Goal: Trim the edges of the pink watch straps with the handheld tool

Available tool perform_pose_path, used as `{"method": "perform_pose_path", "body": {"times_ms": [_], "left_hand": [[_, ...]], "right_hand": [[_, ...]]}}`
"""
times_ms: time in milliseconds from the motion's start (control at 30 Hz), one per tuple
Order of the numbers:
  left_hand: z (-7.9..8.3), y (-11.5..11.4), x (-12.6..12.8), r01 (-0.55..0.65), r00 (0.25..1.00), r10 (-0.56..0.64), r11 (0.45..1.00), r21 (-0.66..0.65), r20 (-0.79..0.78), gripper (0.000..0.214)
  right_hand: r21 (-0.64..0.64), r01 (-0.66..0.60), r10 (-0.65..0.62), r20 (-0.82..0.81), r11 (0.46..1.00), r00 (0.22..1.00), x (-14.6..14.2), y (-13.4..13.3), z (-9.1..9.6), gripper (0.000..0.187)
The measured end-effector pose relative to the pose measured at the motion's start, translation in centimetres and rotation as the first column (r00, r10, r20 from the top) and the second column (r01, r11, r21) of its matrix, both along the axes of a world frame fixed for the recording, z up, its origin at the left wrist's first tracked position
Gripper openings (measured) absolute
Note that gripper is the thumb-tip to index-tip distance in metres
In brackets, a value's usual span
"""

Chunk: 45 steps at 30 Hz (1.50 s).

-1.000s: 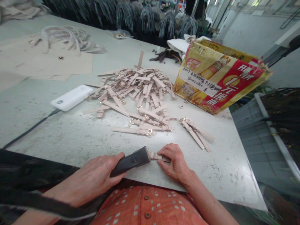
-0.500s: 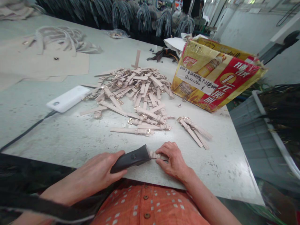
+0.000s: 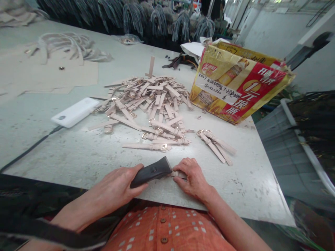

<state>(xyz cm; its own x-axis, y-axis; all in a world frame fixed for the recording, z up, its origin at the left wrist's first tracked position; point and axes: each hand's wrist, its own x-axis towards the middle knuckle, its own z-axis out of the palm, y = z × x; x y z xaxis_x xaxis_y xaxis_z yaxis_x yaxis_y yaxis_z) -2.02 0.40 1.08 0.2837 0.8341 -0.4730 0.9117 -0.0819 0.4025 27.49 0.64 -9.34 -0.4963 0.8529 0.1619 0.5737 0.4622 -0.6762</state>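
My left hand point(image 3: 121, 183) is wrapped round a black hair clipper point(image 3: 151, 171), its wide head pointing right. That head meets the end of a small beige buckle strap point(image 3: 177, 174), which my right hand point(image 3: 192, 177) pinches between thumb and fingers just above the table's front edge. Most of this strap is hidden under the fingers. Beyond the hands lies a big heap of beige straps point(image 3: 157, 101) with gold buckles. A single strap point(image 3: 141, 146) rests at the heap's near side, and a small group of straps point(image 3: 216, 144) is to the right.
A yellow and red cardboard box point(image 3: 235, 87) stands at the back right. On the left lie a white power bank point(image 3: 74, 112) with a black cable point(image 3: 28, 150) and flat beige sheets point(image 3: 78, 75). A grey bin point(image 3: 282, 139) stands beyond the table's right edge.
My left hand has moved the clipper slightly right and up, closer to my right hand, over the strap's end. My right hand stays nearly in place, still pinching the strap.
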Motion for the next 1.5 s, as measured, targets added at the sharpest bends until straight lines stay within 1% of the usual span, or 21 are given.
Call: {"method": "perform_pose_path", "body": {"times_ms": [133, 233, 333, 467, 567, 733, 867, 967, 1067, 1133, 1267, 1333, 1433, 1500], "left_hand": [[0.6, -1.2, -0.2, -0.021, 0.996, 0.023, 1.0, 0.022, -0.091, 0.034], [1.7, -2.4, 0.2, 0.041, 0.994, -0.046, 0.998, -0.057, -0.1, 0.03], [2.5, -2.8, 1.4, 0.112, 0.985, -0.13, 0.983, -0.147, -0.114, 0.024], [2.8, -2.4, 2.8, 0.147, 0.968, -0.18, 0.971, -0.187, -0.173, 0.021], [2.8, -2.2, 3.4, 0.148, 0.962, -0.186, 0.971, -0.186, -0.201, 0.021], [3.2, -2.3, 4.7, 0.168, 0.948, -0.209, 0.969, -0.181, -0.239, 0.03], [3.0, -2.4, 5.2, 0.153, 0.957, -0.183, 0.977, -0.147, -0.226, 0.03], [2.6, -2.6, 4.6, 0.138, 0.966, -0.166, 0.979, -0.148, -0.199, 0.03], [2.4, -2.8, 3.7, 0.122, 0.963, -0.16, 0.977, -0.177, -0.218, 0.03], [2.6, -2.8, 3.4, 0.118, 0.959, -0.161, 0.975, -0.19, -0.233, 0.028], [3.1, -2.7, 4.0, 0.13, 0.951, -0.18, 0.97, -0.204, -0.25, 0.031], [3.1, -2.6, 4.6, 0.142, 0.95, -0.189, 0.97, -0.196, -0.249, 0.032], [2.5, -2.5, 5.1, 0.152, 0.954, -0.191, 0.972, -0.176, -0.23, 0.029], [1.9, -2.6, 5.0, 0.139, 0.964, -0.167, 0.98, -0.141, -0.205, 0.027]], "right_hand": [[-0.022, -0.007, 0.007, 0.003, 1.0, 1.0, -0.2, 0.0, 0.2, 0.022], [-0.034, -0.019, 0.02, 0.008, 0.999, 1.0, -0.3, 0.0, 0.5, 0.024], [-0.048, -0.063, 0.063, -0.004, 0.997, 0.998, 0.0, 0.1, 0.8, 0.027], [-0.102, -0.133, 0.127, -0.059, 0.986, 0.99, 0.7, 0.4, 1.2, 0.046], [-0.155, -0.15, 0.136, -0.097, 0.977, 0.986, 1.2, 0.5, 1.6, 0.059], [-0.209, -0.155, 0.131, -0.123, 0.965, 0.984, 1.5, 0.6, 2.1, 0.076], [-0.213, -0.149, 0.127, -0.11, 0.966, 0.986, 1.6, 0.6, 2.1, 0.084], [-0.203, -0.143, 0.12, -0.124, 0.969, 0.985, 1.5, 0.6, 1.8, 0.085], [-0.18, -0.142, 0.118, -0.139, 0.973, 0.983, 1.4, 0.5, 1.5, 0.082], [-0.175, -0.138, 0.116, -0.132, 0.975, 0.985, 1.4, 0.5, 1.5, 0.079], [-0.175, -0.128, 0.11, -0.111, 0.976, 0.988, 1.4, 0.4, 1.5, 0.079], [-0.17, -0.138, 0.121, -0.106, 0.976, 0.987, 1.4, 0.4, 1.6, 0.081], [-0.168, -0.137, 0.121, -0.1, 0.976, 0.988, 1.5, 0.4, 1.5, 0.085], [-0.167, -0.127, 0.111, -0.104, 0.978, 0.988, 1.5, 0.4, 1.4, 0.087]]}}
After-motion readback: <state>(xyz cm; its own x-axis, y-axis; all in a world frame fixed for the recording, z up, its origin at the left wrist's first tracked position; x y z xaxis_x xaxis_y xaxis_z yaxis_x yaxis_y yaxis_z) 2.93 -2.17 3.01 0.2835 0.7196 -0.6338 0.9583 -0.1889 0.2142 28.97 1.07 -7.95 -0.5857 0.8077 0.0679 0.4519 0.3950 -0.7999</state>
